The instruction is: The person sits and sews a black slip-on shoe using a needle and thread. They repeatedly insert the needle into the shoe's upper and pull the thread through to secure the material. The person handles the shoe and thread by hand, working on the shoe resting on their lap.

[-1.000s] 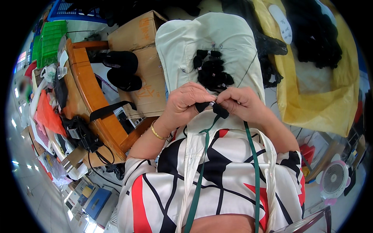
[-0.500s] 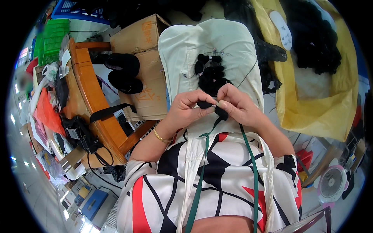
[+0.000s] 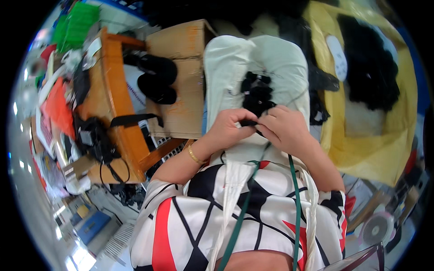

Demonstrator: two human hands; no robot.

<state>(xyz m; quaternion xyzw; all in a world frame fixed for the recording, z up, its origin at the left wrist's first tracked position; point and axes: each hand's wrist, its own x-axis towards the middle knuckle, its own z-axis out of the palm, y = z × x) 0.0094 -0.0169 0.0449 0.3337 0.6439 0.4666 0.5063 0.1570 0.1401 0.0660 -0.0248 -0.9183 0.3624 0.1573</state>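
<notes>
Over my lap lies a cream cloth (image 3: 280,58) with a small heap of black, soft, bunched pieces (image 3: 257,95) on it. Just on my side of the heap, my left hand (image 3: 228,129) pinches a small black fabric piece (image 3: 247,122) between thumb and fingers. My right hand (image 3: 287,131) meets it at the piece's right end, its fingers closed together there. Fingers and blur hide most of the piece, so its exact kind does not show. A dark green strap (image 3: 242,207) hangs below the hands, and thin wire-like strands lie around the heap.
To the left stand a wooden stool-like frame (image 3: 110,90), a cardboard box (image 3: 181,90) and black shoe-shaped items (image 3: 156,92). A yellow bag (image 3: 361,158) with black goods (image 3: 370,67) and a white insole-shaped card (image 3: 337,56) lies right. A small fan (image 3: 375,230) sits lower right.
The view has shifted, so the surroundings sit further right and are blurred. My right hand has turned over the black piece, covering its dangling end; my left hand keeps its pinch.
</notes>
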